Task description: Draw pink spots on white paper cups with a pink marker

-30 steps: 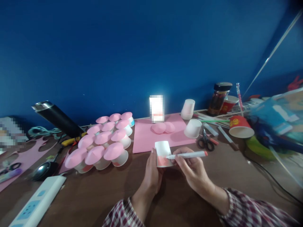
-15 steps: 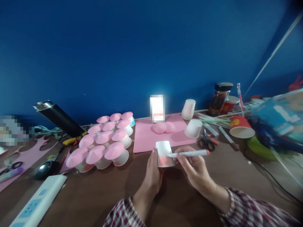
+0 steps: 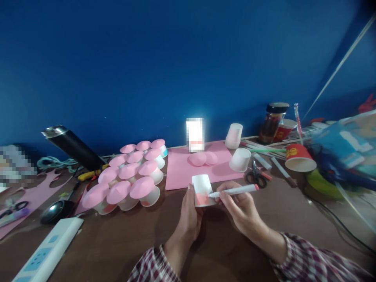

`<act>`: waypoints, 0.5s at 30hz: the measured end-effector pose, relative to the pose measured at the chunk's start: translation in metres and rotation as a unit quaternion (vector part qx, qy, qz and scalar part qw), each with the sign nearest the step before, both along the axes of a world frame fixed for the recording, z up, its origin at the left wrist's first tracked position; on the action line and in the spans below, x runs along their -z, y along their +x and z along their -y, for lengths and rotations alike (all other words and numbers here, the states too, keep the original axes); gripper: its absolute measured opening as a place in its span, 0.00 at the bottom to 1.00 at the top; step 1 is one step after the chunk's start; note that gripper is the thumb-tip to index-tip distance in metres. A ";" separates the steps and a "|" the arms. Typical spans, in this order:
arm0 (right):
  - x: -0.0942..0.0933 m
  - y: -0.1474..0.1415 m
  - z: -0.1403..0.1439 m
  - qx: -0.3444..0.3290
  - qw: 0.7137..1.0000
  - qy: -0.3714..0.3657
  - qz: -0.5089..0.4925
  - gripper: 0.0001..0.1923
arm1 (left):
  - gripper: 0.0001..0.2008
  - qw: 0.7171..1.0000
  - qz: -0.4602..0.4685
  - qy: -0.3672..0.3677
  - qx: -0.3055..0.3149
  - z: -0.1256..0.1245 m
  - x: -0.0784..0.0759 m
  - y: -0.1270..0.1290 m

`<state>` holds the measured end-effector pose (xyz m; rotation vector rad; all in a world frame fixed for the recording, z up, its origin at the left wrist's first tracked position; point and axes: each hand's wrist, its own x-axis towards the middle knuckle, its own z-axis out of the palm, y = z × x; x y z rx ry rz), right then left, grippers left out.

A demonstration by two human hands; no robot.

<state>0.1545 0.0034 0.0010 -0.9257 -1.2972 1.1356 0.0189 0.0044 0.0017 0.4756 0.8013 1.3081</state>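
Observation:
My left hand (image 3: 188,217) holds a white paper cup (image 3: 201,187) upside down above the brown table (image 3: 123,246). A pink-red patch covers the cup's lower side. My right hand (image 3: 241,207) grips a white marker with a red cap end (image 3: 235,191), its tip touching the coloured patch on the cup. Both sleeves are plaid.
Several cups topped with pink paper cones (image 3: 129,176) stand at the left. A pink sheet (image 3: 202,166) lies behind the cup with two pink discs and white cups (image 3: 240,159). Scissors (image 3: 256,176), pens, a red cup (image 3: 296,158), a jar (image 3: 272,122), a black flask (image 3: 72,147) and a power strip (image 3: 47,250) surround it.
The marker tip has shifted slightly along the coloured patch on the cup. The cup and my left hand have hardly moved.

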 end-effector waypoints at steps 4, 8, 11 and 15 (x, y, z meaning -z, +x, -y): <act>-0.001 0.000 0.001 0.001 1.000 -0.001 -0.007 0.08 | 0.23 1.000 0.001 0.004 0.011 0.000 0.000 0.000; 0.000 0.000 0.002 -0.002 1.000 0.003 0.007 0.09 | 0.21 1.000 -0.004 -0.008 -0.002 0.000 0.001 0.000; 0.000 0.001 0.002 0.007 1.000 -0.005 0.000 0.08 | 0.21 1.000 -0.001 -0.002 -0.002 0.000 0.001 0.001; -0.001 0.001 0.002 -0.013 1.000 0.002 0.006 0.09 | 0.22 1.000 0.004 0.001 0.001 0.000 0.001 0.000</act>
